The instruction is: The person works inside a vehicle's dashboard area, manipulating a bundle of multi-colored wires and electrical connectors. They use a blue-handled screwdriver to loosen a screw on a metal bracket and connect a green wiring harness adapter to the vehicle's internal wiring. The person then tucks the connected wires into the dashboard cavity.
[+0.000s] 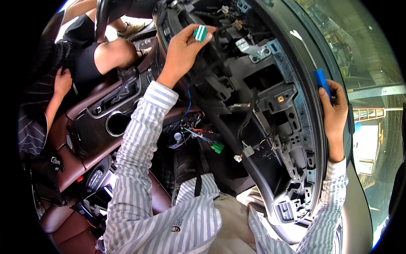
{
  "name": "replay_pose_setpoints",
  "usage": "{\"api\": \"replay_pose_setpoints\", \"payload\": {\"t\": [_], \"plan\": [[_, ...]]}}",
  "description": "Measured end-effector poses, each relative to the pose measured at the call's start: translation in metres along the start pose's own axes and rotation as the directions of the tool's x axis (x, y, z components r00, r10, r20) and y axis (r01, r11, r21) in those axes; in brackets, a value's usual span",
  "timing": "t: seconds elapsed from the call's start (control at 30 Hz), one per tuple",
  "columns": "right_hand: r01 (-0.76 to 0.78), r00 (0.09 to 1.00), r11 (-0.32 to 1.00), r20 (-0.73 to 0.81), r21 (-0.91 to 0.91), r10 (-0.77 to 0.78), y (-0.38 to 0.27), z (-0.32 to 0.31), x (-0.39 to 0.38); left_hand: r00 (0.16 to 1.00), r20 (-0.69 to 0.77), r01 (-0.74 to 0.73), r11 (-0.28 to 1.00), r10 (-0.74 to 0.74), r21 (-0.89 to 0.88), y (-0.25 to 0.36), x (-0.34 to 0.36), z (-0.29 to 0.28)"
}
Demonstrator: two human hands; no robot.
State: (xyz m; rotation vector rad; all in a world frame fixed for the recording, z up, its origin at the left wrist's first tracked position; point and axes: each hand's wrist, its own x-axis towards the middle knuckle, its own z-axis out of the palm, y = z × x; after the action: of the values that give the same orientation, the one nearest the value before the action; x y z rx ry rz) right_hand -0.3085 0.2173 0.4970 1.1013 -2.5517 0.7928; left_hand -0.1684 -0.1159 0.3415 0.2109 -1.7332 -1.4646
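Teal-green boxy piece with white stripes [200, 33] sits at twelve o'clock, pinched between the fingertips of the left hand [186, 51]. At two o'clock, the right hand [336, 101] grasps a blue-handled tool with a slim pale shaft [320, 79], beyond the stripped dark plastic dashboard [289, 111]. Just off centre, toward five o'clock, is a bright green plastic connector [217, 147].

Left arm [137, 148] extended forward; left hand [182, 53] angled inward, thumb and fingers in pinch grip. Right arm [332, 186] also forward, well apart; right hand [336, 106] gripping, fingers curled.
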Motion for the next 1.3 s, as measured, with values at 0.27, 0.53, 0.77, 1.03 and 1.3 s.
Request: {"api": "replay_pose_setpoints", "payload": {"t": [0.27,0.53,0.77,1.03,1.3], "plan": [[0.085,0.996,0.996,0.011,-0.012,-0.085,-0.01,-0.001,0.014,0.998,0.038,0.045,0.992,-0.041,-0.115,-0.001,0.004,0.001],[0.08,0.996,0.997,0.03,-0.017,-0.079,0.012,0.007,0.019,0.987,0.1,-0.13,0.989,0.124,0.064,0.009,0.01,0.012],[0.041,0.999,0.998,0.012,0.057,-0.042,0.017,0.008,0.021,0.938,-0.134,-0.298,0.942,0.319,0.156,0.043,-0.026,0.01],[0.055,0.998,0.998,0.014,0.028,-0.055,0.021,0.007,0.022,0.796,0.301,0.456,0.847,-0.525,0.272,0.051,-0.222,0.003],[0.065,0.998,0.998,0.011,0.016,-0.065,0.027,0.002,0.023,0.864,0.424,-0.154,0.657,-0.273,0.738,-0.038,-0.26,0.062]]}}
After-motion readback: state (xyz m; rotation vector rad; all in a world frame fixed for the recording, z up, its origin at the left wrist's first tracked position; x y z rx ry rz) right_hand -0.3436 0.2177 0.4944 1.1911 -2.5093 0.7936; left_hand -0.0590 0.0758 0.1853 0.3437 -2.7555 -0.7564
